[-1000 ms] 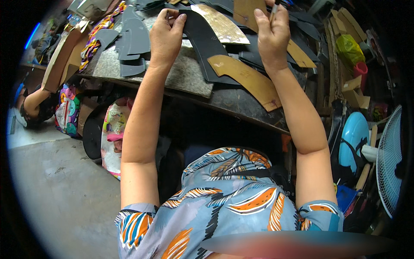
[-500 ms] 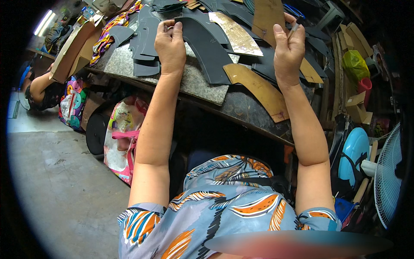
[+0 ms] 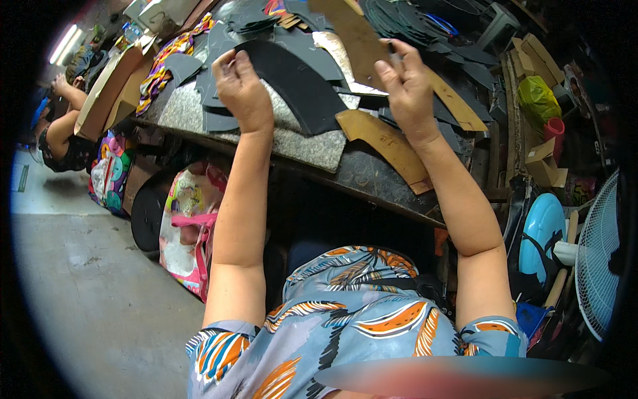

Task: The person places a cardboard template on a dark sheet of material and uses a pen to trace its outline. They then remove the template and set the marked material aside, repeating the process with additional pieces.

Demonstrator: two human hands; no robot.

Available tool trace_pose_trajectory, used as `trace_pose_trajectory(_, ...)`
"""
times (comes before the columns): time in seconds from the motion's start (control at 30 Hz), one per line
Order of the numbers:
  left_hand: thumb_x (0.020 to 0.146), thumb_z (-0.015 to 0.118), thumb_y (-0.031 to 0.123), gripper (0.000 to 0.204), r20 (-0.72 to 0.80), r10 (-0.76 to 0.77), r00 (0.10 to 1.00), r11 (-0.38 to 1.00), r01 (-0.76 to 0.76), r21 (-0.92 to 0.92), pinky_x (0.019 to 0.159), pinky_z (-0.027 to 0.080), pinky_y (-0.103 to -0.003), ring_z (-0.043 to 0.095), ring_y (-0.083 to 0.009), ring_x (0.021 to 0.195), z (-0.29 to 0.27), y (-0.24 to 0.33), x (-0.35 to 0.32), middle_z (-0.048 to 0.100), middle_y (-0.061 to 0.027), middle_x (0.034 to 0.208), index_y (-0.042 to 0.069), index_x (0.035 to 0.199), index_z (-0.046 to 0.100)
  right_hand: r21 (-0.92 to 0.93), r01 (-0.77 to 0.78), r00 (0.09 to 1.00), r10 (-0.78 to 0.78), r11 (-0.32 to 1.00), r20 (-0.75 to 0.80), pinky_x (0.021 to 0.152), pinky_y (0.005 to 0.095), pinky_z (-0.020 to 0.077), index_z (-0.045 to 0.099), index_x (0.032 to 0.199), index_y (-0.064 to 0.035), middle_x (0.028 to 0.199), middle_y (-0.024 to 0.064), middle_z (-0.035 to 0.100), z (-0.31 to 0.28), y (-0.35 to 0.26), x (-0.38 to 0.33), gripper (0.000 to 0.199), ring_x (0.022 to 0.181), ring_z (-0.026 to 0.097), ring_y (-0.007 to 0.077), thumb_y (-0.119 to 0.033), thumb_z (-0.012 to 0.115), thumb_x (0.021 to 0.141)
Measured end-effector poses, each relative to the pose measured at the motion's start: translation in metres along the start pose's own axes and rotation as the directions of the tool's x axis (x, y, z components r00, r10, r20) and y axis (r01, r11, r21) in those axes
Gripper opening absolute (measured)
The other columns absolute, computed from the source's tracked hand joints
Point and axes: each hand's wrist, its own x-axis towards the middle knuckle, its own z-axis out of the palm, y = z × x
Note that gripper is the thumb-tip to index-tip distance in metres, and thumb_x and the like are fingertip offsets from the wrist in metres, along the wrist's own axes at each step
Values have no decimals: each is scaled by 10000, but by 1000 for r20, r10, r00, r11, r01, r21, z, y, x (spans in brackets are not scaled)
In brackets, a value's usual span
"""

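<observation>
My left hand (image 3: 244,93) pinches the upper end of a curved, dark sheet piece (image 3: 296,83), its broad end hanging down to the right over a speckled stone slab (image 3: 302,147). My right hand (image 3: 411,96), raised to the right, has its fingers closed at the edge of a long tan cardboard template (image 3: 351,36). A dark pen end (image 3: 387,46) shows by its fingertips; the rest of the pen is hard to make out. Below that hand, a second curved tan template (image 3: 385,143) lies on the dark table (image 3: 379,178).
Several dark cut pieces (image 3: 399,20) are heaped at the back. A patterned cloth (image 3: 166,60) and an open cardboard box (image 3: 113,93) lie to the left, with another person's arm (image 3: 66,126) beyond. A fan (image 3: 598,256) stands at the right.
The dark piece in my left hand has tilted, turning a darker face into view. My right hand has moved left and lower, and the tan template has shifted left with it.
</observation>
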Motion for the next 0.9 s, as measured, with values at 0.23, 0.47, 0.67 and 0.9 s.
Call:
trace_pose_trajectory(0.23,1035,517,116,160,-162,93,982,995,-85,58,827,456,-285,530,-164,889,-5,-6,3,558,-93,984,-19,1119,510,-251,13,960,58,968,274,613,338,569,539,1299,-169,766,111,696,0,-17,-7,404,686,716,238,-108,645,913)
trace_pose_trajectory(0.47,1056,462,133,170,-281,-34,959,999,24,-38,905,427,-311,501,-179,956,-11,-16,10,519,-109,1036,-21,1124,486,-249,116,958,-42,962,283,602,375,574,549,1282,-180,772,124,711,6,-14,-9,433,689,717,277,-110,677,874)
trace_pose_trajectory(0.67,1059,458,156,161,-206,-66,976,997,74,27,886,413,-311,466,-173,937,-9,-15,6,478,-94,1026,6,1117,465,-249,99,947,-15,963,320,648,362,595,541,1303,-177,789,130,719,4,-16,-9,460,715,730,266,-74,660,871)
trace_pose_trajectory(0.9,1022,527,139,235,127,-191,973,973,205,-106,669,399,-222,447,-72,737,1,-5,2,505,-8,852,25,1202,429,-230,121,946,-42,966,320,630,357,603,528,1327,-151,766,152,713,3,-19,-8,491,681,726,270,-67,647,858)
